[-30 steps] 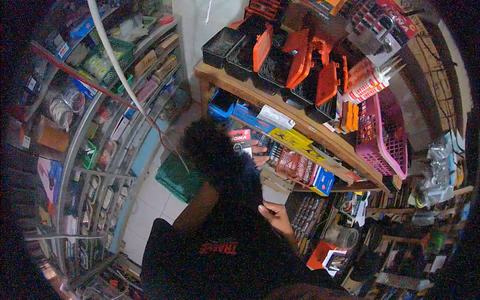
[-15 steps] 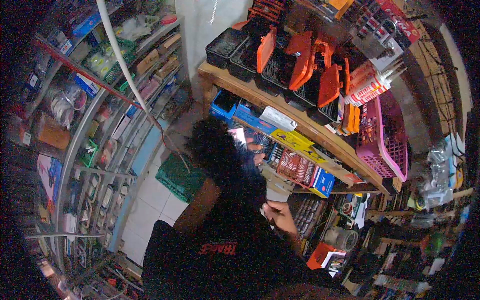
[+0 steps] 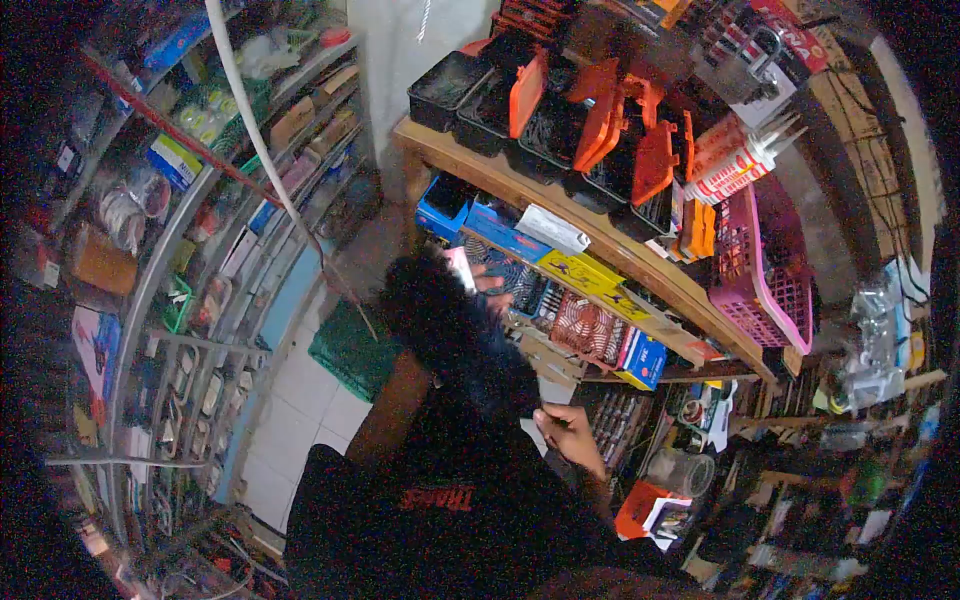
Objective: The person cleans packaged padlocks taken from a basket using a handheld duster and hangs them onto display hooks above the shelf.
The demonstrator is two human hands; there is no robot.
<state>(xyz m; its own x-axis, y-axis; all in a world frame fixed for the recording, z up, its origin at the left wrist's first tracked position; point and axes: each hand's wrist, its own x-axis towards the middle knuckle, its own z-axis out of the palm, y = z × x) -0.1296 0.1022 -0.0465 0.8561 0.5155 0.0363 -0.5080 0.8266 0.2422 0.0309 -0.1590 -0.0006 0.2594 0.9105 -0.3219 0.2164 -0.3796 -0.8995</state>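
Neither my left hand nor my right hand can be made out. In front of me a person in a black shirt (image 3: 440, 495) with red lettering is seen from behind, bent toward a wooden shelf (image 3: 590, 215). One hand of that person (image 3: 490, 287) is beside the dark hair, at a small pale box (image 3: 459, 270); the grip is partly hidden. The person's other hand (image 3: 568, 436) has its fingers bent near a pale flat piece, and whether it holds this cannot be told. Red (image 3: 592, 328) and dark patterned items lie on the lower shelf beside a blue box (image 3: 641, 362).
Black bins (image 3: 445, 92) with orange lids stand on the upper shelf, beside white-and-red tubes (image 3: 735, 172) and a pink basket (image 3: 755, 270). Glass shelving (image 3: 200, 260) full of goods lines the left. A green basket (image 3: 350, 350) is on the tiled floor. A pale pole crosses the upper left.
The person's hand by the shelf and the small box have shifted slightly left, and less of the box shows. The other hand has moved a little right. My view has shifted slightly.
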